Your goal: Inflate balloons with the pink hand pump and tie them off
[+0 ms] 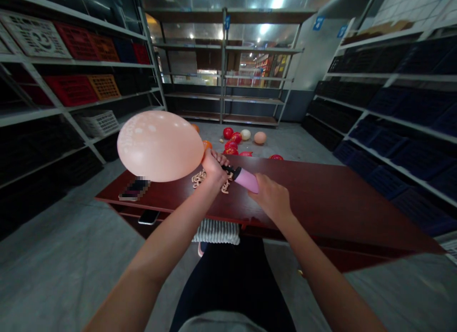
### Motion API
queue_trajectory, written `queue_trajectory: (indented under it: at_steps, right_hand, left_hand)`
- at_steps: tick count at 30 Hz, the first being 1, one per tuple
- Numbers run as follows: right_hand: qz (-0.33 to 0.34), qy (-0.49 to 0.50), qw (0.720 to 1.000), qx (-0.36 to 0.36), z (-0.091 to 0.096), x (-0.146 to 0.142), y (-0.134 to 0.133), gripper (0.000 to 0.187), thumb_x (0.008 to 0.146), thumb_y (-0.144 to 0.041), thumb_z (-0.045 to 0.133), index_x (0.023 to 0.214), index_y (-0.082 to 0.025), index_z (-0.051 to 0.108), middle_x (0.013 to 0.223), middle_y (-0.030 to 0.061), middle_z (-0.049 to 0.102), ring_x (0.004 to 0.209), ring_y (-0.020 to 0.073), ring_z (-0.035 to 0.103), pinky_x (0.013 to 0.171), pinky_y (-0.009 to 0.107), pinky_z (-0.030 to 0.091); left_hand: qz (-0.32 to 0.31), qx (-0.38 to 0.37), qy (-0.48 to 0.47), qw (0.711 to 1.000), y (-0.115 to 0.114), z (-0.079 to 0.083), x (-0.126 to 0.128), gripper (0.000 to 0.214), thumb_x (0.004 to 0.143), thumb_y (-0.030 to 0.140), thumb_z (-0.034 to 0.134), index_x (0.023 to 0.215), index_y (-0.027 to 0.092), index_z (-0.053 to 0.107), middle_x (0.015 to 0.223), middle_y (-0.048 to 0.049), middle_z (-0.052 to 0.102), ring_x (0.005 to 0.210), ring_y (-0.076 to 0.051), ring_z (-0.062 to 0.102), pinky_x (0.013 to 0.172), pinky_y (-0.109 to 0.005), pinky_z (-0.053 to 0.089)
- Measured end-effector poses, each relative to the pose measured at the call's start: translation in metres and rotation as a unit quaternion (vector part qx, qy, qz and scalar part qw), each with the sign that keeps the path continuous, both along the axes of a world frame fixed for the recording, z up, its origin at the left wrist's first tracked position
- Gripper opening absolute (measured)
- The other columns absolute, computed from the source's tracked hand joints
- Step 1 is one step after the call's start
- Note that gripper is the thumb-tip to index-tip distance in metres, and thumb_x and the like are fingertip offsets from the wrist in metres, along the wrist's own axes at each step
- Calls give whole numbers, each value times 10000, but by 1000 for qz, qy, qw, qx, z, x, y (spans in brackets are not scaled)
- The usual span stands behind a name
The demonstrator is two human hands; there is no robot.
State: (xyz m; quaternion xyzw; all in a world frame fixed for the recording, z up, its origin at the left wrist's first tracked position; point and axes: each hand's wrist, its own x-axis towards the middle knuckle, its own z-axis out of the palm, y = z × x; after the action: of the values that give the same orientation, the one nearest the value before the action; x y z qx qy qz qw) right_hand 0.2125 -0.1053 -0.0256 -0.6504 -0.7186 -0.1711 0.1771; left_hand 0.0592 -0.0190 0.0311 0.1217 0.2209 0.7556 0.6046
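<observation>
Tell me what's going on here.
A person's left hand holds the neck end of a large, inflated peach balloon at the black tip of a pink cylindrical pump, which the right hand grips. Small, limp peach pieces lie below on a dark red table. Red round balloons sit on the grey floor beyond.

Single head-worn view, looking forward and downward, near left hand (213, 167) and right hand (273, 196), shelves (264, 16) farther off
</observation>
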Motion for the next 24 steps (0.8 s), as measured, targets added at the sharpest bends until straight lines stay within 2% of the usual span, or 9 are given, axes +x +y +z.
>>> queue_trajectory:
  at_steps: [3, 7, 13, 19, 24]
  right_hand:
    - [16, -44, 999, 28, -15, 15, 7, 256, 864, -345, 590, 1082, -213, 559, 938, 58, 676, 837, 213, 641, 639, 297, 340]
    - [39, -81, 995, 51, -35, 39, 17, 336, 867, -345, 593, 1159, -181, 565, 930, 72, 669, 852, 216, 625, 661, 301, 340]
    - [54, -42, 995, 71, -69, 51, 35, 371, 862, -318, 577, 1195, -154, 589, 947, 88, 681, 836, 209, 613, 703, 288, 369]
    - [44, 39, 994, 95, -88, 52, 40, 370, 827, -354, 611, 1155, -181, 617, 1008, 92, 706, 836, 219, 635, 734, 297, 404]
    - [43, 45, 992, 112, -90, 56, 40, 363, 818, -354, 632, 1132, -173, 618, 970, 82, 712, 814, 228, 647, 723, 302, 404]
  left_hand:
    - [17, -5, -3, 1000, 11, -7, -12, 326, 837, 100, 409, 581, 190, 228, 436, 71, 214, 332, -67, 226, 381, -221, 177]
    - [54, -12, 7, 998, 21, -8, -32, 308, 790, 69, 399, 569, 191, 225, 429, 69, 220, 330, -70, 218, 385, -225, 173]
    - [96, 0, 18, 995, 24, -2, -50, 336, 797, 63, 423, 554, 187, 226, 441, 70, 207, 333, -68, 201, 391, -226, 193]
    - [131, 51, 58, 988, 8, -4, -33, 408, 873, 128, 452, 530, 195, 241, 431, 66, 217, 331, -72, 225, 381, -227, 190]
    - [121, 59, 54, 989, 0, -18, 6, 446, 920, 180, 442, 511, 199, 266, 395, 60, 235, 316, -77, 230, 360, -228, 209]
